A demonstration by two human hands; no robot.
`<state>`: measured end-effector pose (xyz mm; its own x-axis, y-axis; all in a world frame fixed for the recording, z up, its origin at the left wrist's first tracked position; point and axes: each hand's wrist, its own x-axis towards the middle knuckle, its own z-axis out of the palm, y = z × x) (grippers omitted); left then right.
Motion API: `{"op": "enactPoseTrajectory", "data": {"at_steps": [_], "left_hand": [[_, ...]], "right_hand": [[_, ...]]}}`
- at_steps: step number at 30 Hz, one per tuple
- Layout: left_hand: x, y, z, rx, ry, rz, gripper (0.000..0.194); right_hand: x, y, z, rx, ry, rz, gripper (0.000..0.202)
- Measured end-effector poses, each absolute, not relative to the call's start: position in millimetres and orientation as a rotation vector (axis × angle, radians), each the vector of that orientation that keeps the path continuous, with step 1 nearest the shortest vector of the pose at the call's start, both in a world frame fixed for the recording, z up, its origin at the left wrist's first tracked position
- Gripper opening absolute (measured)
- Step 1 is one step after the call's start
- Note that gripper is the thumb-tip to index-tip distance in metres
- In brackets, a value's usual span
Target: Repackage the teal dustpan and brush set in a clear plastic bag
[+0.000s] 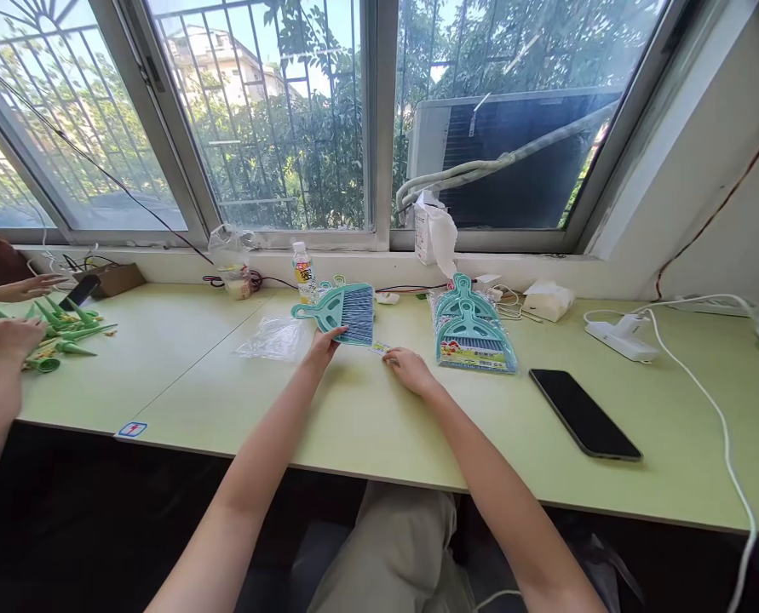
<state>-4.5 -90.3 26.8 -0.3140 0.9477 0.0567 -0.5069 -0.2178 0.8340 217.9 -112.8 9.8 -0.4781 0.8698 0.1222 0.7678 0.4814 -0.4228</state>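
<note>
My left hand (pixel 324 347) is closed on a teal dustpan and brush set (pixel 334 312), its blue-grey bristles facing right and its handle pointing left. Between the fingers of my right hand (pixel 408 369) is a small printed label card (pixel 380 347), just off the lower right corner of the set. Left of the set, a clear plastic bag (pixel 270 338) lies flat on the table. Over to the right is a stack of bagged teal dustpan sets (pixel 474 328), the front one with a colourful label along its lower edge.
A drink bottle (pixel 303 272) stands behind the held set. A black phone (pixel 583 414) lies at right, near a white power strip (pixel 623 336) with a trailing cable. At far left, another person's hand (pixel 12 339) is among green cone-shaped pieces (pixel 76 347).
</note>
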Motion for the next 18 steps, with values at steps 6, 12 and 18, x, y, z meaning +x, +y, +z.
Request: {"op": "enactPoseTrajectory", "data": {"at_steps": [6,12,18], "left_hand": [[-4.5,-89.3,22.8,0.747,0.965,1.706,0.058],[-6.8,-88.5,20.1,0.761,1.028,1.683,0.053],[-7.3,-89.5,19.1,0.749,1.086,1.673,0.05]], "right_hand": [[218.4,-107.0,5.0,-1.63,-2.169,0.346,0.05],[227.1,-100.3,7.1,-1.602,-2.2,0.43,0.043],[227.2,-100.2,10.5,-1.61,-2.217,0.492,0.035]]}}
